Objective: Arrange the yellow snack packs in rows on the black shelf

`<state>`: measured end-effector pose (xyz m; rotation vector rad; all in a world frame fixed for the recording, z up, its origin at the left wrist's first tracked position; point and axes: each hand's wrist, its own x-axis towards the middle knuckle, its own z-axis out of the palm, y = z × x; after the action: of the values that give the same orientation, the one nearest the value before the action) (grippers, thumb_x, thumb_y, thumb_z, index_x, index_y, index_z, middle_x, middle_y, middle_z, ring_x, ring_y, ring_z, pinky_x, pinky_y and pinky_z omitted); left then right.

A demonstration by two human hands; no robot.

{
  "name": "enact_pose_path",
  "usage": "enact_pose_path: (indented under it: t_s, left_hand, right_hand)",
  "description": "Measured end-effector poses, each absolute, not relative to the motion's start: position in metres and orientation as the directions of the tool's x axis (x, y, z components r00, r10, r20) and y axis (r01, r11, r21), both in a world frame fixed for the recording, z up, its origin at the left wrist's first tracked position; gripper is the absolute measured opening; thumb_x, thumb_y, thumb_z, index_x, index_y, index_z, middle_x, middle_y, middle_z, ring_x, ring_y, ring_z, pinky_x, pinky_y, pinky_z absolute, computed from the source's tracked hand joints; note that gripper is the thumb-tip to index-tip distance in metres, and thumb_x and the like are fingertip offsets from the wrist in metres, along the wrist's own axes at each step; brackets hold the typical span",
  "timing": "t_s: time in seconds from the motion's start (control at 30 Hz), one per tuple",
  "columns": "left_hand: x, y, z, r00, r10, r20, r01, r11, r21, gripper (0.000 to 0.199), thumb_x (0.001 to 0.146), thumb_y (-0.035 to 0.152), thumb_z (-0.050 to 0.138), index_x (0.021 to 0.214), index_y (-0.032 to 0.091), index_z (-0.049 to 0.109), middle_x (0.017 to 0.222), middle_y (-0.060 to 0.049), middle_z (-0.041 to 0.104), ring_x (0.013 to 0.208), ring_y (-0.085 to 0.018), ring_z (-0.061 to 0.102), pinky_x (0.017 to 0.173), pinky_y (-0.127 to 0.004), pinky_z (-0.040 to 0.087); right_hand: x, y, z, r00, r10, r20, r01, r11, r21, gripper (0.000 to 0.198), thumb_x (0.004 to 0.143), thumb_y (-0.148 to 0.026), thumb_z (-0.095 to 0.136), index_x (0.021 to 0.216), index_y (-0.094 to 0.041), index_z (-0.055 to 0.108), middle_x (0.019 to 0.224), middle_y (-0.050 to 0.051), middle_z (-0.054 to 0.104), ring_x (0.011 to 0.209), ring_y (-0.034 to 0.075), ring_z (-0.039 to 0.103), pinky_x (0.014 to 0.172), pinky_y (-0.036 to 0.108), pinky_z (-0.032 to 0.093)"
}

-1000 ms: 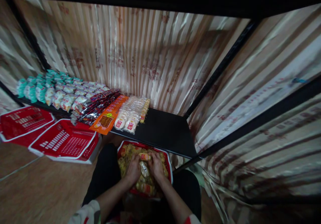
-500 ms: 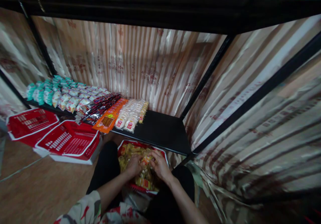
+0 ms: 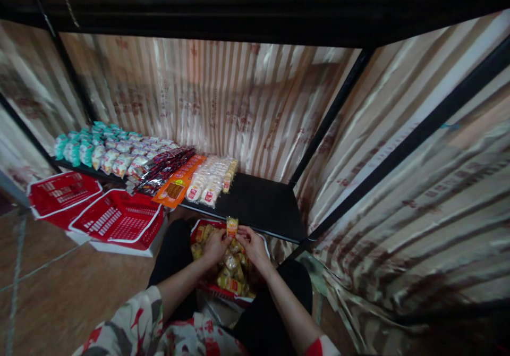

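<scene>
A small yellow snack packet (image 3: 231, 227) with a red and white label stands upright between my hands. My left hand (image 3: 216, 245) pinches its lower left side. Fingers of my right hand (image 3: 252, 246) close on its right edge. Beneath both hands, a red basket (image 3: 217, 292) between my knees is full of similar yellow packets (image 3: 231, 282) in clear wrappers. Just beyond, on the black shelf (image 3: 263, 202), a short row of yellow packets (image 3: 230, 175) lies beside rows of white packets (image 3: 207, 183).
Left along the shelf lie an orange bag (image 3: 175, 186), dark shiny packets (image 3: 163, 170), white packets (image 3: 113, 162) and teal ones (image 3: 71, 149). Two red baskets (image 3: 119, 219) sit on the floor at left. Black frame posts (image 3: 332, 114) and striped curtain (image 3: 239, 95) surround the shelf; an upper beam (image 3: 207, 18) crosses overhead.
My hands have brought a yellow packet up from over the basket's contents to near the shelf's front edge, turning it upright. The view has shifted slightly.
</scene>
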<state>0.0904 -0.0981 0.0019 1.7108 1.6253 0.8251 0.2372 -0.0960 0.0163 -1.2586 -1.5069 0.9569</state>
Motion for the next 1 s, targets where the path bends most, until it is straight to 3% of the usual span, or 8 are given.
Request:
enact_pose_path:
  t_s: [0.23,0.4,0.57,0.67,0.8,1.0]
  left_hand:
    - [0.099,-0.068,0.006,0.057,0.998,0.033,0.574,-0.060,0.816,0.025,0.080,0.025,0.050,0.097,0.015,0.065,0.095,-0.008,0.066,0.092,-0.019,0.058,0.085,-0.030,0.043]
    - [0.104,-0.047,0.022,-0.085,0.996,0.009,0.584,0.043,0.811,0.034,0.079,0.019,0.048,0.111,0.013,0.058,0.104,-0.011,0.060,0.095,-0.019,0.058,0.087,-0.031,0.044]
    - [0.107,-0.029,0.025,-0.143,0.986,0.089,0.519,-0.002,0.855,0.035,0.079,0.014,0.040,0.110,0.015,0.056,0.112,-0.011,0.056,0.104,-0.018,0.055,0.095,-0.032,0.042]
    - [0.110,-0.014,0.014,-0.138,0.987,0.080,0.454,-0.009,0.891,0.035,0.080,0.017,0.040,0.111,0.016,0.056,0.122,-0.011,0.054,0.114,-0.019,0.051,0.103,-0.035,0.037]
    - [0.113,0.010,-0.005,-0.132,0.991,0.001,0.343,0.045,0.938,0.045,0.084,0.026,0.039,0.126,0.012,0.046,0.139,-0.013,0.041,0.131,-0.021,0.035,0.112,-0.038,0.025]
    - [0.114,0.035,-0.016,-0.148,0.989,-0.013,0.286,0.056,0.957,0.052,0.087,0.030,0.034,0.136,0.012,0.035,0.146,-0.012,0.031,0.136,-0.019,0.027,0.114,-0.039,0.017]
  right_hand:
    - [0.240,-0.063,0.006,-0.044,0.988,0.147,0.246,0.154,-0.957,0.023,0.071,-0.030,0.058,0.091,-0.020,0.062,0.085,0.005,0.070,0.075,0.018,0.066,0.070,0.032,0.054]
    - [0.237,-0.020,0.002,-0.003,0.985,0.173,0.278,0.167,-0.946,0.022,0.070,-0.031,0.057,0.089,-0.019,0.062,0.079,0.004,0.070,0.070,0.018,0.065,0.066,0.030,0.054]
    - [0.228,0.029,-0.002,0.075,0.981,0.182,0.354,0.144,-0.924,0.022,0.072,-0.031,0.053,0.090,-0.019,0.059,0.083,0.004,0.069,0.073,0.017,0.065,0.072,0.030,0.053]
    - [0.221,0.053,-0.007,0.094,0.978,0.188,0.408,0.135,-0.903,0.021,0.073,-0.029,0.052,0.090,-0.020,0.060,0.083,0.003,0.069,0.074,0.016,0.065,0.074,0.031,0.053]
    - [0.212,0.076,-0.013,0.104,0.978,0.182,0.425,0.122,-0.897,0.022,0.074,-0.028,0.052,0.092,-0.019,0.060,0.086,0.004,0.069,0.075,0.016,0.066,0.074,0.031,0.053]
    - [0.204,0.098,-0.015,0.082,0.981,0.178,0.457,0.122,-0.881,0.025,0.075,-0.027,0.052,0.097,-0.021,0.061,0.091,0.004,0.069,0.080,0.017,0.065,0.077,0.032,0.052]
